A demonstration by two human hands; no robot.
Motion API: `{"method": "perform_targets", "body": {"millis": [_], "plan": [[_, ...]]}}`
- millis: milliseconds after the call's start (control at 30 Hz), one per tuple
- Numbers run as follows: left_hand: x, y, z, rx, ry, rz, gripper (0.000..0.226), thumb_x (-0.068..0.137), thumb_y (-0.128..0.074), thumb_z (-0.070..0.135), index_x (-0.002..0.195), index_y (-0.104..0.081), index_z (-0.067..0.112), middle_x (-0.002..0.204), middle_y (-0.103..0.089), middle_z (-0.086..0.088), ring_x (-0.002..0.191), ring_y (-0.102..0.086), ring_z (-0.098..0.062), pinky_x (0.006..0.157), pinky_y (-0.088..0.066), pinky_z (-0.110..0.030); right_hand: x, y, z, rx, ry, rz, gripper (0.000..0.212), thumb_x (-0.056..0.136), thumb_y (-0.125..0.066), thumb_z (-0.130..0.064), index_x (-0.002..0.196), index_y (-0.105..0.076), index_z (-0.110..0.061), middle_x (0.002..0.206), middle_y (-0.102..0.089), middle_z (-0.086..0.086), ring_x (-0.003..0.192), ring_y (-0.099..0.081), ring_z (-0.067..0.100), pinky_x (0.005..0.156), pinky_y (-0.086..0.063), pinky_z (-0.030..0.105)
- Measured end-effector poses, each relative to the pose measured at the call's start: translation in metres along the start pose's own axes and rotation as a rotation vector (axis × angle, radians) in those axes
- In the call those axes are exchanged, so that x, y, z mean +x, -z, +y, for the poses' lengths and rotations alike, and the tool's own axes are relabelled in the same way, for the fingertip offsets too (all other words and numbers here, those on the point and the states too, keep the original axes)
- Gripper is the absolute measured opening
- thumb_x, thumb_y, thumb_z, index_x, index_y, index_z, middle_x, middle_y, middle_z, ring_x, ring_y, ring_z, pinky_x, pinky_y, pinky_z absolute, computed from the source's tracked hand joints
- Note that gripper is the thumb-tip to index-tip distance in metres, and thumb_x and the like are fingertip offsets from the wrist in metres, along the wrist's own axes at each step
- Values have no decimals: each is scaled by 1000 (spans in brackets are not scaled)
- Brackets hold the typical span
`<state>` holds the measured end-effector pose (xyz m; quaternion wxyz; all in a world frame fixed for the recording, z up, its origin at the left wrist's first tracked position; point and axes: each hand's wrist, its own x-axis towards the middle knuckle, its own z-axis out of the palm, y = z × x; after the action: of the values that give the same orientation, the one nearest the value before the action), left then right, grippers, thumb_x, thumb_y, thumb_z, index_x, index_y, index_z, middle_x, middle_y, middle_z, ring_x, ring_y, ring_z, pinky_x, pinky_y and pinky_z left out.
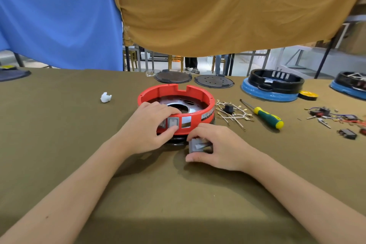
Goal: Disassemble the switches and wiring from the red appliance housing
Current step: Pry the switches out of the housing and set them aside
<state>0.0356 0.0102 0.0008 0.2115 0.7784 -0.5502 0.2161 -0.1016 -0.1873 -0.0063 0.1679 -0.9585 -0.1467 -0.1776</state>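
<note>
Pinching grey switch [198, 145], right grip [215, 147] curled.

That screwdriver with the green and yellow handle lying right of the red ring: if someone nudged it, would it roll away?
Probably only a little. The screwdriver has a rounded handle, so it might turn, but it lies on the cloth-covered table, which likely damps rolling. Its thin metal shaft looks stiff, and the thick handle probably makes that end heavier, so it may pivot rather than travel.

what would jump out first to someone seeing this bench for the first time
The red housing at the table's centre, with the left hand gripping its front wall beside a grey switch still seated there. Just in front, the right hand holds a removed grey switch; a green-and-yellow screwdriver lies to the right.
</note>
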Motion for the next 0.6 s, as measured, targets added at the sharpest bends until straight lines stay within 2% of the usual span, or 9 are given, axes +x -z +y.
{"method": "perform_targets", "body": {"millis": [100,133,200,267,333,400,433,500,600], "plan": [[2,-1,3,91,13,19,50,90,-44,54,123,-63,21,110,-69,8,95,-58,-11,86,-36,-28,-2,4,10,193,-84,210,36,81,-80,-40,109,-65,-24,89,-63,-26,76,-58,-8,66,-41,11],[2,-1,5,122,16,33,50,91,-44,55,121,-64,20,107,-70,7,93,-60,-13,84,-37,-29,-2,5,14,260,-124,282,33,81,-82,-34,107,-64,-25,92,-64,-25,75,-59,-10,64,-41,9],[3,-3,8,166,26,49,52,91,-44,56,118,-66,18,105,-72,5,91,-64,-16,81,-40,-31,1,7,23,357,-220,391,30,82,-80,-30,106,-62,-29,102,-67,-18,86,-63,-6,70,-47,10],[4,-4,10,176,32,67,53,90,-45,57,116,-67,16,104,-72,3,91,-65,-18,80,-43,-32,3,10,32,341,-333,440,24,87,-74,-37,107,-62,-30,103,-68,-16,94,-62,-3,76,-48,11],[4,-2,10,148,31,81,54,88,-47,59,116,-66,17,105,-70,4,94,-63,-16,82,-44,-33,4,12,41,294,-427,476,19,93,-63,-44,99,-64,-26,92,-69,-13,84,-61,-1,71,-46,16],[2,0,8,113,38,78,51,87,-48,58,118,-64,21,108,-66,8,98,-58,-12,87,-41,-33,3,15,49,331,-488,534,29,97,-56,-46,87,-67,-21,81,-69,-3,73,-58,10,70,-46,32],[1,1,7,107,46,75,50,87,-46,56,120,-63,22,109,-65,10,100,-57,-12,90,-39,-34,3,16,52,357,-518,561,33,98,-54,-47,84,-68,-19,79,-68,2,71,-57,15,69,-46,36],[-2,2,5,101,59,69,50,87,-41,54,121,-62,23,109,-66,10,96,-56,-12,90,-38,-35,3,18,58,365,-583,556,32,97,-56,-46,88,-68,-17,83,-69,5,76,-60,19,69,-47,35],[-3,2,6,95,47,72,52,89,-40,56,119,-64,21,104,-70,8,86,-57,-11,80,-40,-33,2,19,66,320,-680,449,18,93,-67,-36,104,-60,-24,91,-64,-11,84,-60,5,65,-42,22]]}}
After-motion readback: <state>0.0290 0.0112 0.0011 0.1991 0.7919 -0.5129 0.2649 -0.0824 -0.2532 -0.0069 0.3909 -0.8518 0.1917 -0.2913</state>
